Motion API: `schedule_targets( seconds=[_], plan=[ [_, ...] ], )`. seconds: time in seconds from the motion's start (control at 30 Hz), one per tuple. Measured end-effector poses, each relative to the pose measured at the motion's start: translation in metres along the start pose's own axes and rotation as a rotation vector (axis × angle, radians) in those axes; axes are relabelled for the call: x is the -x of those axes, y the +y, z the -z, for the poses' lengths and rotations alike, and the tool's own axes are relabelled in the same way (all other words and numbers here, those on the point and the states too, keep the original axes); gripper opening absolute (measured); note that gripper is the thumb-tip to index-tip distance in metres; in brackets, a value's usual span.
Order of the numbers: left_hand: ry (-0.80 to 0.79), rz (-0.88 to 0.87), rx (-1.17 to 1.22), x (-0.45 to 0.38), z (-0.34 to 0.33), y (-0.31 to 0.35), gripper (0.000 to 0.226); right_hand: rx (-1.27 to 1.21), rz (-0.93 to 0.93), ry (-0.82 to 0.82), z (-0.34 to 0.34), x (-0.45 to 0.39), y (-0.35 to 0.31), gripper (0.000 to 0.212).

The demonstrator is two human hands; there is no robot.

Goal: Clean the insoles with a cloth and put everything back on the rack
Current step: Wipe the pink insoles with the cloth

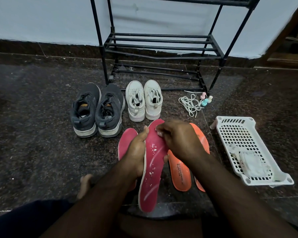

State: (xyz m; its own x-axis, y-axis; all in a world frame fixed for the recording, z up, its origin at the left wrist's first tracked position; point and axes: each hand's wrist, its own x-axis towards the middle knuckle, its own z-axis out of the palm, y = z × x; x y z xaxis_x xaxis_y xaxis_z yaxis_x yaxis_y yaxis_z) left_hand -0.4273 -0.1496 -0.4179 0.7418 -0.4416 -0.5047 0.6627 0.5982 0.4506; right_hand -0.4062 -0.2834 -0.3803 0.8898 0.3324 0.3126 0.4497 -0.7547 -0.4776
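Right fingers: bunched and pressed together on a small pale wad, judged to be the cloth [159, 132], held against the toe end of the raised pink insole [153, 167]; little of the wad shows beyond the fingertips.
Right hand [177, 140]: lies across the insole from the right side, knuckles up, forearm over the orange pair.
Left fingers: curled round the insole's left edge near mid-length; thumb along the rim, fingertips peeping out at the right edge.
Left hand [136, 152]: carries the insole clear of the floor.
Governing relation: the insole's long axis runs from the person's lap away toward the rack; toe far, heel near. The wiping fingers sit at the far end, so the unwiped length lies toward the person. White specks and streaks mark the middle and heel, so I judge the next stroke must draw back along that axis.
Second pink insole [126, 143]: flat on the floor, just left of the held one, partly behind the left hand.
Orange insoles [181, 170]: on the floor to the right, side by side; dark print on the nearer one, too small to read with certainty.
Grey shoes [96, 110]: orange tongue labels, unreadable.
White shoes [144, 100]: no legible marking.
White basket [248, 134]: floor, far right; packet inside, no text legible.
Rack [162, 43]: against the wall, visible shelves bare.
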Motion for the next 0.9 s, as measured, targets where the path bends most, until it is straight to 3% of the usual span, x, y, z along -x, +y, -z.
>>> schedule_targets(
  seconds=[0.23, 0.43, 0.63, 0.8, 0.9],
  plan=[
    [-0.001, 0.019, -0.055, 0.0, 0.0, -0.002, 0.065, 0.1, -0.062, 0.109, 0.001, -0.005, 0.007, 0.017],
    [0.015, 0.016, 0.049, -0.002, 0.0, 0.0, 0.064, 0.07, -0.035, -0.039, -0.004, 0.009, -0.012, 0.023],
    [-0.008, 0.03, -0.001, -0.002, 0.001, 0.001, 0.066, 0.061, -0.162, 0.127, 0.003, -0.004, -0.003, 0.02],
    [-0.033, 0.011, 0.085, -0.003, 0.002, 0.003, 0.067, 0.068, -0.068, -0.027, -0.01, 0.009, -0.019, 0.02],
    [-0.016, 0.007, 0.098, -0.002, 0.001, 0.004, 0.067, 0.016, -0.062, -0.02, -0.009, 0.006, -0.021, 0.017]
  ],
)
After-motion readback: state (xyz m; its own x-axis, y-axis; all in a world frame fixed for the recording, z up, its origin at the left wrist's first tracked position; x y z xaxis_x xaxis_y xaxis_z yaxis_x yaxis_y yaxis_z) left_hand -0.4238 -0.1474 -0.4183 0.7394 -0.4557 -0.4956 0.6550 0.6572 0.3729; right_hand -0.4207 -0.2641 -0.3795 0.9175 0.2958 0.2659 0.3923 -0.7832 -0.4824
